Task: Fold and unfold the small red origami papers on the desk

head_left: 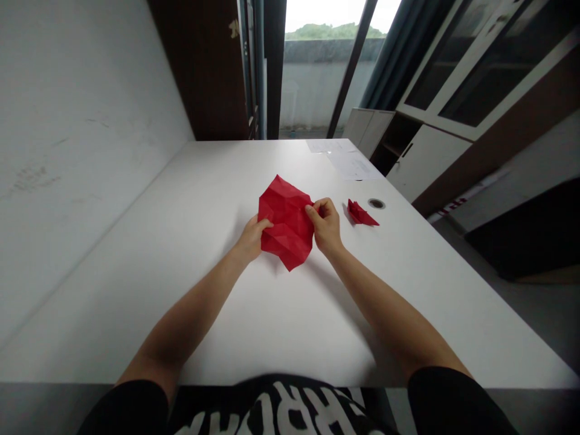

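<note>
A sheet of red paper (287, 220), marked all over with fold creases, is held up over the white table, its surface bent along the creases. My left hand (252, 238) grips its left edge, thumb on the front and the other fingers hidden behind. At the upper right edge, my right hand (327, 225) pinches the paper between thumb and curled fingers. Just right of my right hand, a folded red paper figure (361, 213) with pointed ends lies on the table, touched by neither hand.
The white table (217, 181) stretches away towards a glass door. Flat papers (353, 164) lie at its far right corner. A round cable hole (376, 203) sits near the right edge. A wall (90, 151) borders the left side, and cabinets (428, 158) stand beyond the right edge.
</note>
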`<state>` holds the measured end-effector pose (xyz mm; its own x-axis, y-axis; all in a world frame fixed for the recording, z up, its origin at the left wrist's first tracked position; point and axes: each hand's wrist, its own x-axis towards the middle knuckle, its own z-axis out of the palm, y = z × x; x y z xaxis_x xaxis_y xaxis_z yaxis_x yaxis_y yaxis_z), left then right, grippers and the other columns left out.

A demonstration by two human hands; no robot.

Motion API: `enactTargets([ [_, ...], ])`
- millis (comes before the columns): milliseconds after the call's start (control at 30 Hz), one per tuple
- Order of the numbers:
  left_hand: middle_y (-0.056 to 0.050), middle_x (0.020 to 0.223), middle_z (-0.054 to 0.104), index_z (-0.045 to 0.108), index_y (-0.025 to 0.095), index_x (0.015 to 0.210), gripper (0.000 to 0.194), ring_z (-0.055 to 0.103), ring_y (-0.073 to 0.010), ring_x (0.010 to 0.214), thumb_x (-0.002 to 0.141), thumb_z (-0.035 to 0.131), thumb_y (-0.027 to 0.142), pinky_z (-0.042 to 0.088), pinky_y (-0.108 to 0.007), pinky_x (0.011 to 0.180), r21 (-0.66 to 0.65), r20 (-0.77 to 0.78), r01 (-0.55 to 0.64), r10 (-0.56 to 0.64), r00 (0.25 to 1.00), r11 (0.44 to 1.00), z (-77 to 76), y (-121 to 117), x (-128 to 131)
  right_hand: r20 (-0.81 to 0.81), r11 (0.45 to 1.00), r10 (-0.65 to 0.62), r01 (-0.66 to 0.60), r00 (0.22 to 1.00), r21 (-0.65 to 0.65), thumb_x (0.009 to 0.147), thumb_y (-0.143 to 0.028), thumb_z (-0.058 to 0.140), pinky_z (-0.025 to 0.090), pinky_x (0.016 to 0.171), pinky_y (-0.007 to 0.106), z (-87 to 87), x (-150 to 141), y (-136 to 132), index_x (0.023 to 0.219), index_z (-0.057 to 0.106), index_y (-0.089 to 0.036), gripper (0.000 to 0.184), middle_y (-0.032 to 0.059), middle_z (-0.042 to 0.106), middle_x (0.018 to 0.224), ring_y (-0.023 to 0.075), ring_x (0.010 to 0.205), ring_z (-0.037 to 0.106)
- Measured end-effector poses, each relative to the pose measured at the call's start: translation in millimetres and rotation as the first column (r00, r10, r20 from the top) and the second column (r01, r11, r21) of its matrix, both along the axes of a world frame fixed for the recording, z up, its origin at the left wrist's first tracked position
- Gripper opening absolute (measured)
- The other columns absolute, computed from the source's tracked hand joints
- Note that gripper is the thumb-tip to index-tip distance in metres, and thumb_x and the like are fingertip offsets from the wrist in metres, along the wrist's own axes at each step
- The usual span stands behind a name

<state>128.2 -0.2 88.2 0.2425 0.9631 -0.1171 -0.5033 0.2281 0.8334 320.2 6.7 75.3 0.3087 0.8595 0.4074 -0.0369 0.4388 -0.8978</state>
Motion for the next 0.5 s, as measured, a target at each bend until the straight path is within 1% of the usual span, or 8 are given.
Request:
enactTargets([
  [67,-0.002,0.084,0.070,0.062,0.019,0.094,0.035,0.068,-0.0216,0.085,0.060,0.072,0.014,0.052,-0.035,0.082,-0.009,0.029,0.010,-0.010,1.000,1.000,3.5,2,-6,-0.076,0.997,0.045,-0.049,0.996,-0.055,0.078,-0.048,0.078,0.035,0.060,0.026,-2.5,1,2,0.083,0.050,-0.024,0.038,-0.0032,0.046,0.075,0.0131,0.066,0.040],
  [133,-0.003,0.091,0.072,0.063,0.019,0.102,0.042,0.068,-0.0206,0.085,0.062,0.076,0.017,0.053,-0.036,0.084,-0.015,0.037,0.008,-0.007,0.999,1.000,6.9,3,-12,-0.149,0.985,0.116,-0.133,0.982,-0.112,0.075,-0.050,0.080,0.034,0.058,0.026,-4.8,1,4,0.086,0.049,-0.025,0.041,-0.0041,0.046,0.074,0.0128,0.064,0.041],
  [200,-0.004,0.099,0.073,0.062,0.020,0.110,0.046,0.069,-0.0187,0.088,0.068,0.080,0.022,0.053,-0.034,0.084,0.015,0.049,0.022,-0.023,0.999,1.000,8.7,3,-19,-0.202,0.969,0.175,-0.205,0.964,-0.138,0.074,-0.049,0.081,0.032,0.055,0.025,-6.7,1,6,0.090,0.051,-0.025,0.042,-0.0049,0.046,0.073,0.0122,0.062,0.041],
  [233,-0.005,0.105,0.073,0.062,0.020,0.113,0.047,0.069,-0.0180,0.090,0.070,0.081,0.025,0.054,-0.032,0.084,0.048,0.053,0.035,-0.037,0.998,0.998,8.9,4,-24,-0.217,0.965,0.187,-0.220,0.958,-0.141,0.073,-0.049,0.081,0.031,0.054,0.025,-7.9,1,7,0.093,0.053,-0.026,0.041,-0.0052,0.046,0.073,0.0119,0.061,0.040],
  [300,-0.007,0.113,0.073,0.062,0.021,0.117,0.048,0.070,-0.0178,0.095,0.074,0.083,0.028,0.055,-0.029,0.085,0.118,0.033,0.069,-0.073,0.997,0.991,8.2,5,-36,-0.214,0.968,0.170,-0.204,0.962,-0.148,0.073,-0.047,0.081,0.029,0.052,0.024,-11.1,2,9,0.095,0.056,-0.026,0.039,-0.0056,0.045,0.071,0.0115,0.059,0.039],
  [367,-0.009,0.118,0.073,0.063,0.020,0.121,0.052,0.070,-0.0196,0.101,0.074,0.084,0.029,0.056,-0.029,0.087,0.145,-0.031,0.122,-0.119,0.992,0.982,6.8,7,-50,-0.160,0.972,0.134,-0.161,0.978,-0.169,0.074,-0.046,0.079,0.028,0.052,0.024,-16.9,2,13,0.096,0.059,-0.025,0.036,-0.0056,0.046,0.069,0.0116,0.059,0.039],
  [433,-0.012,0.117,0.074,0.065,0.018,0.123,0.054,0.071,-0.0223,0.103,0.074,0.085,0.029,0.057,-0.031,0.088,0.115,-0.113,0.182,-0.169,0.979,0.977,4.4,7,-65,-0.081,0.976,0.103,-0.117,0.991,-0.184,0.076,-0.045,0.077,0.029,0.053,0.025,-25.4,3,18,0.094,0.061,-0.024,0.032,-0.0051,0.047,0.068,0.0119,0.060,0.040],
  [500,-0.014,0.112,0.075,0.068,0.015,0.121,0.052,0.072,-0.0240,0.099,0.074,0.086,0.030,0.058,-0.033,0.086,0.044,-0.200,0.203,-0.190,0.961,0.978,-0.2,8,-81,-0.016,0.976,0.093,-0.095,0.996,-0.196,0.078,-0.045,0.073,0.029,0.054,0.025,-36.0,2,22,0.091,0.062,-0.023,0.027,-0.0050,0.048,0.066,0.0120,0.059,0.040],
])
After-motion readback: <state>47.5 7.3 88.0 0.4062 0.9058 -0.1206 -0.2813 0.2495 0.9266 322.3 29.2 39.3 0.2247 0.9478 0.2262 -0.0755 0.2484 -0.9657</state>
